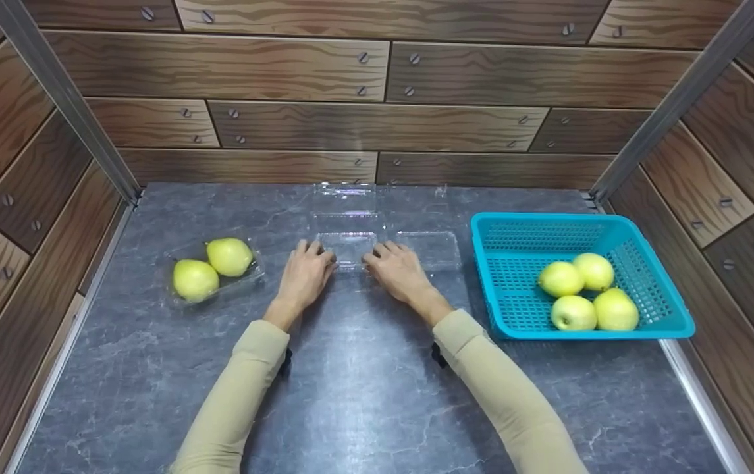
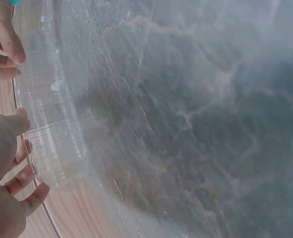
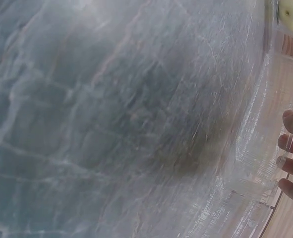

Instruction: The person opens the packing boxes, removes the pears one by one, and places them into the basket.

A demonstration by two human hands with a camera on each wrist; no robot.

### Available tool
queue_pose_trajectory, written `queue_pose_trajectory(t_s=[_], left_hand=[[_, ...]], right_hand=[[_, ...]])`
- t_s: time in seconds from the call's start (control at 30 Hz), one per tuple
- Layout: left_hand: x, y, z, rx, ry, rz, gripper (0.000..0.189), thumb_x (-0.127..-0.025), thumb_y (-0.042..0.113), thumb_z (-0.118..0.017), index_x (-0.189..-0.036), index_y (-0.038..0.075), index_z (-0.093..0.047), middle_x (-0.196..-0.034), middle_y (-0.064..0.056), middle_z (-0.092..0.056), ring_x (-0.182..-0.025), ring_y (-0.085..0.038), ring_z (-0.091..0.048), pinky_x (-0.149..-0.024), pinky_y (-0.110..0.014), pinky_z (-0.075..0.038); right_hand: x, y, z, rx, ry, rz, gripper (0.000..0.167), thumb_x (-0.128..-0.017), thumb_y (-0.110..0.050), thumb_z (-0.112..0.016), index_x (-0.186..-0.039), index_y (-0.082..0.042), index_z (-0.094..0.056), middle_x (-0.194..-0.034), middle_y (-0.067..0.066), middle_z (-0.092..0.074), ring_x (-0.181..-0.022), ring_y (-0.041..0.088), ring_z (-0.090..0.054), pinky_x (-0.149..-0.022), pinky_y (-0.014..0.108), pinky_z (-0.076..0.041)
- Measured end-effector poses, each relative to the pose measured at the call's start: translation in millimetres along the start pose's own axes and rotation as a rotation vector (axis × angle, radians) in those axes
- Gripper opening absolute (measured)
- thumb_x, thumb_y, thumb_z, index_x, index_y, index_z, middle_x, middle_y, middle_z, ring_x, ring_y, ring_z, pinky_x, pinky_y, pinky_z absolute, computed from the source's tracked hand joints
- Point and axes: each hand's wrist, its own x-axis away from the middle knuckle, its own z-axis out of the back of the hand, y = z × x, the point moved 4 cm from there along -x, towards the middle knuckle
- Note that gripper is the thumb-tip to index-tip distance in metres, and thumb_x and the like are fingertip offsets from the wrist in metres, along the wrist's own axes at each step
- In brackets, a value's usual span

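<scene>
A clear plastic clamshell container (image 1: pixel 348 245) lies open on the table, its lid half toward the back wall. My left hand (image 1: pixel 307 271) holds its left edge, thumb and fingers on either side of the rim in the left wrist view. On the opposite edge, my right hand (image 1: pixel 398 266) grips the rim with curled fingers. Just right of it lies a second clear plastic container (image 1: pixel 439 250), also with its lid laid back. The right wrist view shows the fingers (image 3: pixel 291 166) at the plastic edge; much of that hand is cut off.
At left, two yellow-green pears (image 1: pixel 195 280) sit in another clear plastic container (image 1: pixel 251 276). A turquoise basket (image 1: pixel 492 289) at right holds several pears (image 1: pixel 573 313). Wood-patterned walls (image 1: pixel 297 69) enclose the grey marbled table (image 1: pixel 350 395) at the back and sides.
</scene>
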Motion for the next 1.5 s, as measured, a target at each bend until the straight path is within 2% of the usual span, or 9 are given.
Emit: queue_pose_trajectory(t_s=[0.2, 0.33, 0.43, 0.53, 0.7, 0.87, 1.13, 1.37, 1.5], left_hand=[[-3.3, -2.1, 0.3, 0.009, -0.012, -0.009, 0.014, -0.098, 0.022, -0.074, -0.1, 0.009, -0.073, -0.103, -0.015, -0.067, -0.097, -0.036, -0.058, -0.077, -0.053, -0.057], [-4.2, -3.8, 1.9, -0.001, -0.007, -0.014, 0.016, -0.1, 0.024, -0.072, -0.104, 0.008, -0.072, -0.106, -0.016, -0.066, -0.098, -0.037, -0.058, -0.078, -0.053, -0.058], [-2.6, -6.2, 3.0, -0.023, -0.022, 0.003, 0.026, -0.101, 0.029, -0.07, -0.117, 0.008, -0.069, -0.114, -0.017, -0.065, -0.103, -0.037, -0.059, -0.083, -0.052, -0.059], [0.8, -8.4, 4.4, -0.044, -0.036, 0.019, 0.041, -0.101, 0.035, -0.07, -0.131, 0.007, -0.064, -0.125, -0.019, -0.063, -0.112, -0.038, -0.059, -0.095, -0.053, -0.057], [7.5, -10.4, 11.1, -0.04, -0.012, 0.017, 0.058, -0.098, 0.042, -0.073, -0.141, 0.005, -0.059, -0.133, -0.02, -0.064, -0.125, -0.039, -0.059, -0.113, -0.056, -0.05], [18.0, -15.6, 20.7, -0.055, -0.004, 0.018, 0.061, -0.098, 0.046, -0.071, -0.143, 0.006, -0.058, -0.136, -0.019, -0.063, -0.131, -0.04, -0.057, -0.12, -0.06, -0.045], [38.9, -34.1, 42.9, -0.122, -0.047, 0.06, 0.066, -0.099, 0.049, -0.069, -0.147, 0.007, -0.054, -0.143, -0.021, -0.06, -0.138, -0.044, -0.052, -0.125, -0.065, -0.038], [61.6, -53.3, 62.9, -0.145, -0.095, 0.12, 0.072, -0.099, 0.053, -0.068, -0.151, 0.005, -0.052, -0.15, -0.023, -0.056, -0.146, -0.047, -0.048, -0.128, -0.067, -0.033], [73.7, -65.3, 74.5, -0.142, -0.109, 0.147, 0.074, -0.1, 0.053, -0.066, -0.153, 0.005, -0.05, -0.155, -0.024, -0.054, -0.148, -0.048, -0.045, -0.129, -0.068, -0.03]], right_hand=[[-3.8, 1, -1, -0.029, -0.039, -0.023, 0.017, -0.105, -0.029, -0.063, -0.117, -0.021, -0.071, -0.113, 0.006, -0.073, -0.107, 0.026, -0.069, -0.094, 0.043, -0.063], [-5.1, 3, 0, -0.068, -0.031, -0.036, 0.019, -0.103, -0.027, -0.066, -0.12, -0.02, -0.072, -0.119, 0.007, -0.071, -0.113, 0.027, -0.067, -0.097, 0.044, -0.062], [-3.1, 3, 2, -0.109, 0.008, -0.041, 0.025, -0.102, -0.024, -0.069, -0.126, -0.019, -0.071, -0.128, 0.01, -0.068, -0.121, 0.03, -0.065, -0.101, 0.047, -0.061], [2.0, 2, 7, -0.132, 0.068, -0.043, 0.033, -0.098, -0.024, -0.074, -0.13, -0.018, -0.069, -0.133, 0.013, -0.066, -0.125, 0.032, -0.064, -0.104, 0.048, -0.061], [12.7, 0, 22, -0.129, 0.183, -0.071, 0.037, -0.093, -0.028, -0.081, -0.126, -0.016, -0.071, -0.132, 0.011, -0.068, -0.12, 0.031, -0.067, -0.096, 0.044, -0.065], [26.0, 2, 34, -0.131, 0.226, -0.107, 0.039, -0.094, -0.033, -0.079, -0.127, -0.015, -0.071, -0.131, 0.01, -0.069, -0.118, 0.03, -0.068, -0.091, 0.042, -0.066], [50.8, 7, 56, -0.119, 0.248, -0.17, 0.041, -0.092, -0.035, -0.082, -0.127, -0.018, -0.071, -0.131, 0.01, -0.07, -0.118, 0.031, -0.069, -0.09, 0.044, -0.066], [80.4, 14, 75, -0.094, 0.26, -0.208, 0.051, -0.091, -0.037, -0.082, -0.134, -0.014, -0.068, -0.128, 0.01, -0.07, -0.117, 0.031, -0.068, -0.093, 0.043, -0.064], [102.1, 21, 83, -0.062, 0.292, -0.215, 0.052, -0.089, -0.034, -0.085, -0.133, -0.011, -0.069, -0.125, 0.01, -0.071, -0.114, 0.032, -0.069, -0.09, 0.044, -0.064]])
